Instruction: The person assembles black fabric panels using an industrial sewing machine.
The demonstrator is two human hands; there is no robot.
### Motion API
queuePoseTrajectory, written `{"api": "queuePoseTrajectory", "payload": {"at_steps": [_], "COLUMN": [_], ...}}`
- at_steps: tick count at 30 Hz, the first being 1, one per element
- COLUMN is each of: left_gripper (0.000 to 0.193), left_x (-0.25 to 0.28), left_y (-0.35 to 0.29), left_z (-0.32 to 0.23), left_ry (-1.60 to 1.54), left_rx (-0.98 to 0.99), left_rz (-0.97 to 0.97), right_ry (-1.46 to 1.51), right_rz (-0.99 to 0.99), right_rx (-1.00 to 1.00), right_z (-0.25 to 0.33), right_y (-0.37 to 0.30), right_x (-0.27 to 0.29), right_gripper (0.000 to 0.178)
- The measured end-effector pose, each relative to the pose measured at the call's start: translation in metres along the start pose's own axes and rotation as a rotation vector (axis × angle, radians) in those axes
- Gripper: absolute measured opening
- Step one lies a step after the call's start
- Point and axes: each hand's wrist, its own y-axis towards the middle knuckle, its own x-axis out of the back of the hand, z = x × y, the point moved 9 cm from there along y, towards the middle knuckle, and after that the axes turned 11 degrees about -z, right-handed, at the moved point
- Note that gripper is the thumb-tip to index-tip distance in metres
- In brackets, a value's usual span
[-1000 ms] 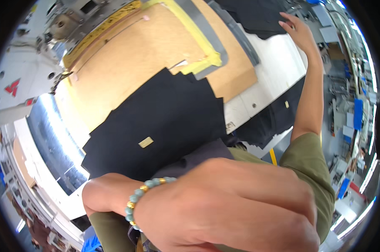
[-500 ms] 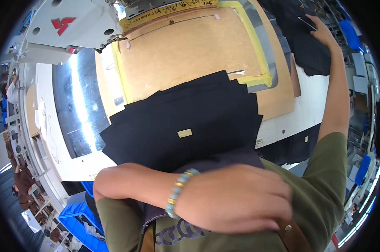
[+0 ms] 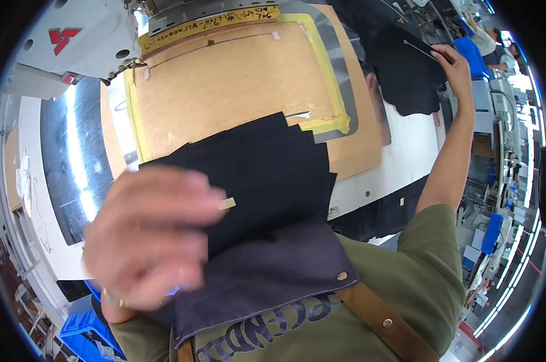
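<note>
My left hand (image 3: 155,232), smeared by motion, hovers over the left part of a fanned stack of black fabric pieces (image 3: 267,175). Its fingers look bent, but whether they hold anything cannot be made out. A small pale yellow tag (image 3: 227,203) lies on the stack beside those fingers. Out at the far right, my right hand (image 3: 454,66) pinches the edge of a black fabric piece (image 3: 405,78). A thin silvery line, perhaps a zipper, runs across this piece towards the fingertips. The stack's near edge meets my dark apron (image 3: 273,259).
A tan template board (image 3: 224,78) edged with yellow tape lies beyond the stack. The white machine head (image 3: 67,42) overhangs the far left. A shiny metal plate (image 3: 73,163) lies at left, and a blue crate (image 3: 89,332) stands lower left. More dark fabric (image 3: 375,211) hangs at right.
My left hand has swung from in front of my chest up and left, over the stack. My right hand now pinches the black piece, whose lower edge has lifted and shifted. The view has turned right.
</note>
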Motion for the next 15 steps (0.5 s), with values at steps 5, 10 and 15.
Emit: {"api": "queuePoseTrajectory", "payload": {"at_steps": [5,10,15], "left_gripper": [0.023,0.02,0.017], "left_x": [0.009,-0.017,-0.006], "left_y": [-0.006,0.0,-0.007], "left_z": [-0.086,-0.085,-0.081], "left_ry": [-0.394,-0.429,-0.502], "left_rx": [0.221,0.102,0.05], "left_rz": [-0.103,-0.202,-0.15], "right_ry": [0.141,0.438,0.206], "right_rz": [0.052,-0.209,0.112], "right_rx": [0.095,0.032,-0.043], "right_z": [0.112,0.15,0.185], "right_y": [-0.007,-0.019,-0.003], "right_x": [0.092,0.123,-0.012], "right_gripper": [0.022,0.027,0.032]}}
